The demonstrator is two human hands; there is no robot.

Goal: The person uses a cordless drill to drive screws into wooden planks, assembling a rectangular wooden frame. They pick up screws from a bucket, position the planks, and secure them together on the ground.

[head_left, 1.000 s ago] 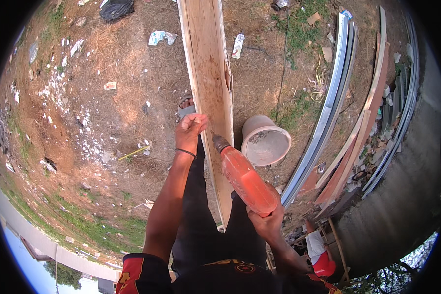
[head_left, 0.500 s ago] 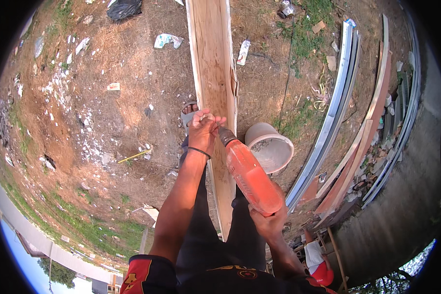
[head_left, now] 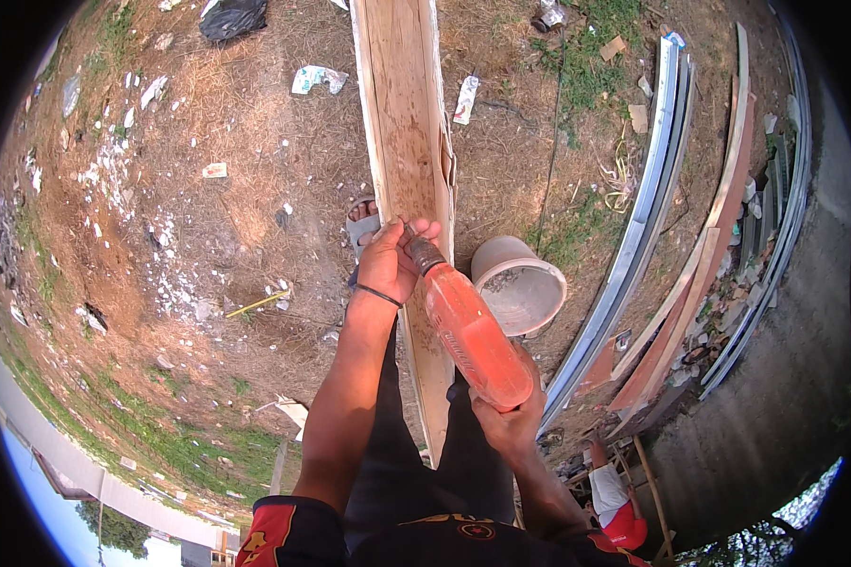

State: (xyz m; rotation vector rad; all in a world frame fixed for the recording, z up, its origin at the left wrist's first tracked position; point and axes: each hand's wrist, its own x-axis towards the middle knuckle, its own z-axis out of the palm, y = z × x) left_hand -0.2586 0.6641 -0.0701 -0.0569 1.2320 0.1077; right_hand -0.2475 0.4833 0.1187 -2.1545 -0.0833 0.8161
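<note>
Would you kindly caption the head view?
Right hand grips a power drill, left hand by its chuck, over a wooden board.

Plank (head_left: 402,104) ahead lies free; bucket (head_left: 493,257) stands right of drill (head_left: 475,338).

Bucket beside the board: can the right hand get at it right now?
Probably not: the right hand is gripping the red drill. The bucket, right of the board, has its mouth in open view, so a freed hand might reach it, though its distance is unclear.

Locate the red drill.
In the head view, the red drill is near centre, its rear gripped by the right hand, its chuck beside the left hand and over the wooden board, the bucket to its upper right.
</note>
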